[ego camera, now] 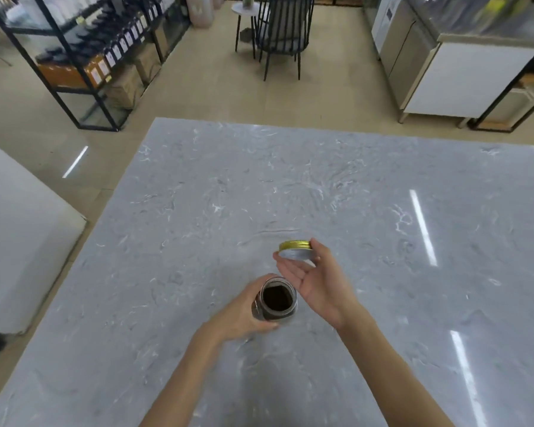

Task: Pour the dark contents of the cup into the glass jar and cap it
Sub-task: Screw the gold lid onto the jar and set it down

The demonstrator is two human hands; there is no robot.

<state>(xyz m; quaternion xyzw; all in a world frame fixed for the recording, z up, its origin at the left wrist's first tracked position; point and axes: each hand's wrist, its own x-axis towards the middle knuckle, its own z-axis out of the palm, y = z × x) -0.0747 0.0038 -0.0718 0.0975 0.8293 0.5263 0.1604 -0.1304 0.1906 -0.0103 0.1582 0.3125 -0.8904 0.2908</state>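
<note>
A small glass jar (276, 300) stands uncapped on the grey marble table (198, 211), with dark contents visible through its open mouth. My left hand (244, 312) wraps around the jar's left side. A little up and to the right of the jar, my right hand (315, 278) holds a gold-rimmed metal lid (296, 250) by its edge between the fingertips, tilted with its silver underside toward me. No cup is in view.
The table's left edge runs diagonally, with tiled floor beyond. Past the far edge are a black shelf rack (84, 57) of bottles, a dark chair (282, 29) beside a small round table, and a white cabinet (463, 78) at the right.
</note>
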